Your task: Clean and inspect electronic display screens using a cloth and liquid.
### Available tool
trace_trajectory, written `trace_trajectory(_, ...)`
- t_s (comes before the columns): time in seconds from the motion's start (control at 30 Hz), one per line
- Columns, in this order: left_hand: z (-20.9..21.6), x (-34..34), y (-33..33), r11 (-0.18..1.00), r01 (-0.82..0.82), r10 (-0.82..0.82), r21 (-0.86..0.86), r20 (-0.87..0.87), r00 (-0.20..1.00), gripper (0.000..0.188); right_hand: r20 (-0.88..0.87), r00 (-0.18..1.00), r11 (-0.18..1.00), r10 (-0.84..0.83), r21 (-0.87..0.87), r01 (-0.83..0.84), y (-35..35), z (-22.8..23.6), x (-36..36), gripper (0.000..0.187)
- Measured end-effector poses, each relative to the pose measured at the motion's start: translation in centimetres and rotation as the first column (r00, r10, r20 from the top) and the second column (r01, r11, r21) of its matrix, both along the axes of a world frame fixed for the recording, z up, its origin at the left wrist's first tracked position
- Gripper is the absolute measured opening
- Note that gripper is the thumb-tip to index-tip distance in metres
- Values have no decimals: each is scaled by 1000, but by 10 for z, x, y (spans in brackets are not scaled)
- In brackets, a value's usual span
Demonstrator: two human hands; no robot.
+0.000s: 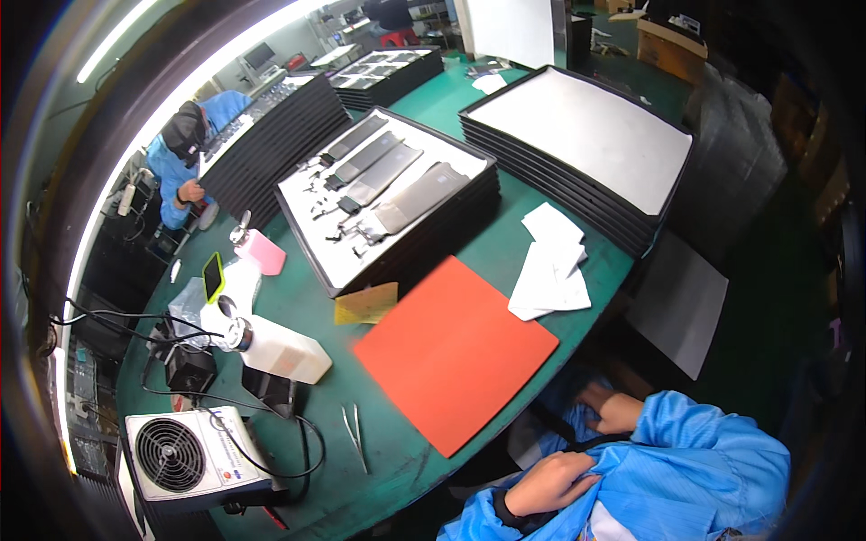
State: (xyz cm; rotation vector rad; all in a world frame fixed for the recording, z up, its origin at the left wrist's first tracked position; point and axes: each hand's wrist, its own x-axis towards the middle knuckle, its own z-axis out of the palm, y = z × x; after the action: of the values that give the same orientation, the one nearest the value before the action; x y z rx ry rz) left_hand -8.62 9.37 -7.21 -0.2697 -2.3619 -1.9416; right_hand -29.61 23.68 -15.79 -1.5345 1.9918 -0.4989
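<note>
Both hands are off the table, low at the right against my blue work coat (649,482). My left hand (552,483), with a dark band at its wrist, has its fingers bent together on a fold of the coat. My right hand (615,410) reaches across beyond it; its fingers are in shadow and partly hidden near my lap. Nearest on the table lies an orange-red sheet (457,356). White wipes (550,266) overlap its far right side. To its left lie metal tweezers (355,438), points apart, and a yellowish piece (366,304) touches the tray stack.
A black tray (302,248) holds several grey flat parts with cables. Another tray stack (577,135) has a white top. A white bottle (284,349), pink bottle (262,252), green-edged device (213,277), and fan unit (189,455) with cables stand left. A person (185,149) works across the table.
</note>
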Motion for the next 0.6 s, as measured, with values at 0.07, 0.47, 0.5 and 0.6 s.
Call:
trace_trajectory(0.07, -4, 2, -3, 998, -2, 1, -68, -13, 1000, 27, 64, 997, 999, 49, -11, -49, 2, -5, -6, 48)
trace_trajectory(0.47, 115, 72, -64, 775, -461, 420, -433, -193, 887, 46, -357, 934, 994, 3, 105, 37, -56, -26, -10, 38)
trace_trajectory(0.5, 130, 83, -70, 736, -508, 469, -447, -203, 859, 46, -278, 955, 974, 106, 224, -43, -57, 0, -13, 38)
trace_trajectory(0.6, 162, 110, -93, 605, -537, 506, -588, -236, 829, 39, -11, 908, 898, 419, 150, -413, -56, 83, -42, 36)
